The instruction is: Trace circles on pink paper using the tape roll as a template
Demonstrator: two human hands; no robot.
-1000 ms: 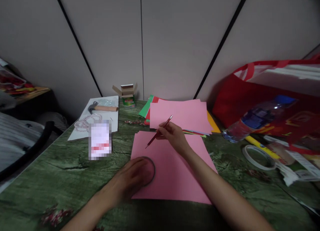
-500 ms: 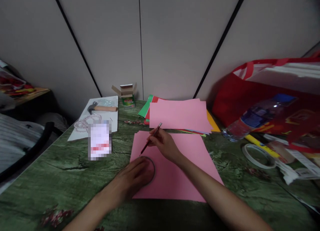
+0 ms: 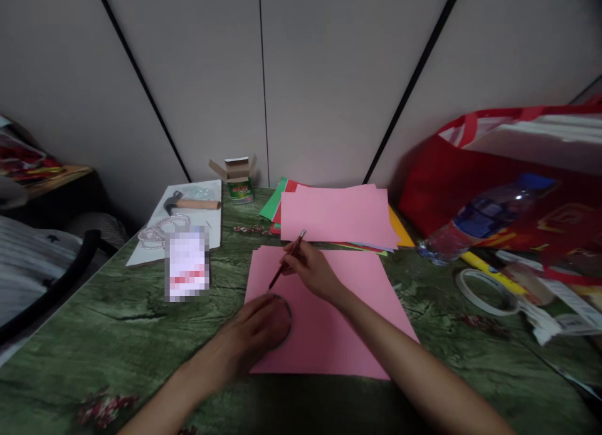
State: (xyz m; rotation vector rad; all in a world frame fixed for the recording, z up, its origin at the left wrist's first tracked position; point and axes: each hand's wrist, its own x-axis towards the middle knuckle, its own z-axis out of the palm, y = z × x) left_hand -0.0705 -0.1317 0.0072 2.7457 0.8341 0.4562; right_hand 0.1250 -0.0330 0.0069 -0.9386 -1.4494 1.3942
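Note:
A stack of pink paper sheets (image 3: 338,322) lies in front of me on the table. Near its left side, my left hand (image 3: 251,328) holds a round, dark-rimmed piece (image 3: 290,316) down against the top sheet. The fingers cover most of that piece, so its exact kind is hidden. In my right hand (image 3: 308,269), a dark pencil (image 3: 285,267) is pinched, its pale end pointing up. Its tip reaches the upper edge of the round piece, close to my left fingers.
Behind lie more coloured sheets (image 3: 333,215). To the left are a phone with a blurred screen (image 3: 188,262), a hammer (image 3: 192,204), beads (image 3: 160,231) and an opened small box (image 3: 241,187). A water bottle (image 3: 480,222), tape roll (image 3: 486,294) and red bag (image 3: 433,172) stand right.
The pencil tip has shifted slightly to the right along the top of the round piece, with my right hand. My left hand stays in place.

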